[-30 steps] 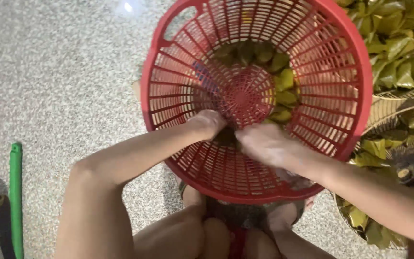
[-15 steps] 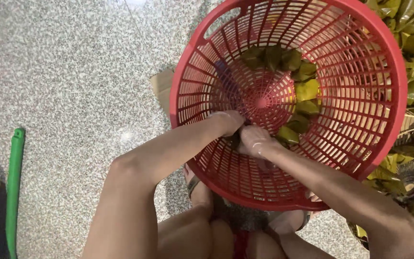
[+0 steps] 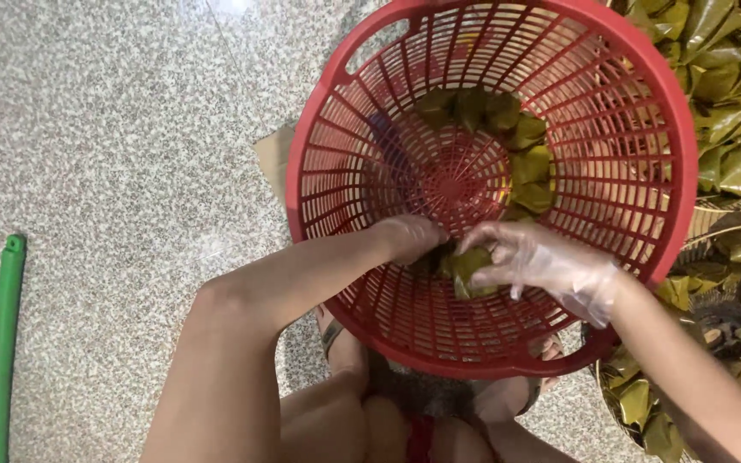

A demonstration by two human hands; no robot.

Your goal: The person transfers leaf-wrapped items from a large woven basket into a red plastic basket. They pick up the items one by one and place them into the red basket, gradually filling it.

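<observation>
A round red plastic basket (image 3: 336,129) with a slotted wall stands on the speckled floor in front of my knees. Several green leaf-wrapped parcels (image 3: 521,163) lie along its far inner side. Both my hands reach inside near its front wall and wear thin clear gloves. My right hand (image 3: 542,261) grips a leaf-wrapped parcel (image 3: 471,270) with its fingers curled around it. My left hand (image 3: 409,236) meets the same parcel from the left, fingertips touching it.
A woven tray (image 3: 713,223) heaped with loose green leaves (image 3: 731,94) lies at the right, partly under the basket's rim. A green stick (image 3: 3,334) lies on the floor at far left. A flat piece of cardboard (image 3: 274,154) peeks out beside the basket.
The view has shifted so the basket sits further right and closer. My right hand has lifted slightly, and the leaf parcel now shows between both hands.
</observation>
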